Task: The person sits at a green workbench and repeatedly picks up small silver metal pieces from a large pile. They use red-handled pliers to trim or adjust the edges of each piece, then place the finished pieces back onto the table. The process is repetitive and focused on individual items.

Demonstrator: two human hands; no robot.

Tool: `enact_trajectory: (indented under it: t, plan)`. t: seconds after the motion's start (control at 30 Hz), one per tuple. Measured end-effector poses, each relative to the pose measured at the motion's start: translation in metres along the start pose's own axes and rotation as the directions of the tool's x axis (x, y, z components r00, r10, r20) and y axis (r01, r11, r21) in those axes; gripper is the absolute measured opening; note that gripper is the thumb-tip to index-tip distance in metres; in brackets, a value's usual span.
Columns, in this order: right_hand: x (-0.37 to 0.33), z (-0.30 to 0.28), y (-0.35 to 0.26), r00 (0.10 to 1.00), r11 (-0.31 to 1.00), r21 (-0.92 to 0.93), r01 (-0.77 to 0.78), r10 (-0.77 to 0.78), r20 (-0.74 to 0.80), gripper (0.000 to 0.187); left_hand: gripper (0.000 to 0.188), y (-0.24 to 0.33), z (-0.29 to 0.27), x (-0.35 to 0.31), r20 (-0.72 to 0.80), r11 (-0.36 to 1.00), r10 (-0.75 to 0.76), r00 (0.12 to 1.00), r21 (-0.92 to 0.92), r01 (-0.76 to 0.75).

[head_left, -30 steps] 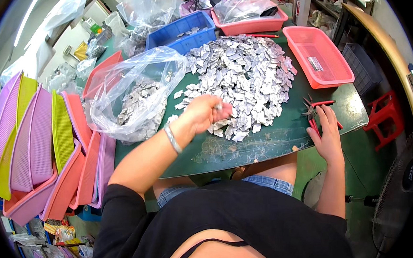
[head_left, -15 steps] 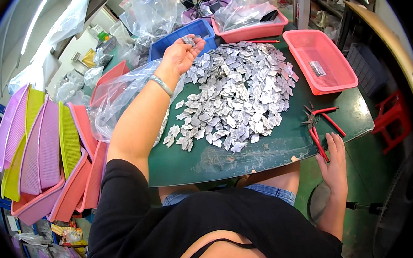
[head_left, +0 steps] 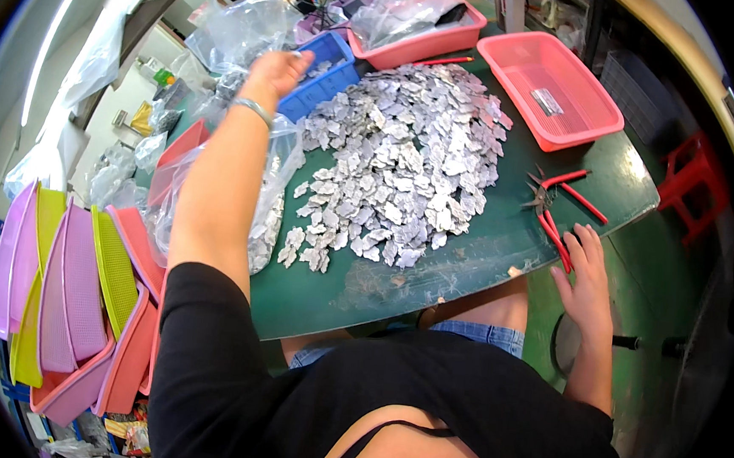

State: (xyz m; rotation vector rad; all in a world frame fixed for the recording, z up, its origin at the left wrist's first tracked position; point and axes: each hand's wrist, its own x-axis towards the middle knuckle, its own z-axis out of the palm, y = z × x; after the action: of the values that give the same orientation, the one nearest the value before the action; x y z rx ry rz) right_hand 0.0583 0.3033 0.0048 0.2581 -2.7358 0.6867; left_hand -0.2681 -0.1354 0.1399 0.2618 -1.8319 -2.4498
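My left hand [head_left: 281, 73] is raised at the near left edge of a blue basket [head_left: 337, 75] that holds some grey pieces. Its fingers are curled and smeared by motion, so whether a piece is in them is hidden. In front of me, a wide heap of flat, jagged silver-grey pieces [head_left: 405, 168] covers the middle of the green table [head_left: 302, 305]. My right hand [head_left: 586, 278] rests at the table's right edge, fingers spread, holding nothing. Just beyond its fingertips lie two red-handled pliers [head_left: 547, 209], their jaws close together.
A pink basket [head_left: 592, 117] with a small label-like packet stands at the back right. Another pink basket [head_left: 422, 46] holds clear plastic bags. A clear bag [head_left: 267, 222] of pieces lies left of the heap. Stacked coloured baskets [head_left: 77, 294] stand at far left, a red stool [head_left: 697, 188] at right.
My left hand has swung left from the blue basket's front, and the grey piece seen in it before no longer shows. My right hand stays by the pliers. The whole view has shifted slightly.
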Motion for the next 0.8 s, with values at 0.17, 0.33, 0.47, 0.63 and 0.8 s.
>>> enact_trajectory:
  t: [0.17,0.33,0.47,0.63,0.8]
  plan:
    - [0.001,0.004,0.007,0.998,1.0,0.016,0.014,-0.013,-0.064,0.035,0.05,-0.01,0.002,-0.011,-0.081,0.955,-0.182,0.98,0.224,0.196]
    - [0.002,0.015,0.014,0.973,0.999,0.022,0.033,-0.027,-0.23,0.021,0.039,-0.065,0.013,-0.088,0.206,0.895,-0.152,0.967,0.443,0.046]
    - [0.002,0.009,0.013,0.941,1.0,0.026,-0.002,0.011,-0.339,0.018,0.028,-0.096,0.005,-0.159,0.347,0.821,-0.107,0.932,0.56,-0.114]
    - [0.007,0.006,0.025,0.933,1.0,0.021,-0.007,0.014,-0.36,0.019,0.027,-0.115,-0.026,-0.221,0.347,0.71,-0.11,0.931,0.683,-0.17]
    - [0.018,0.002,0.032,0.977,0.997,-0.077,-0.03,0.013,-0.211,0.019,0.023,-0.13,-0.064,-0.256,0.328,0.656,0.097,0.94,0.689,-0.308]
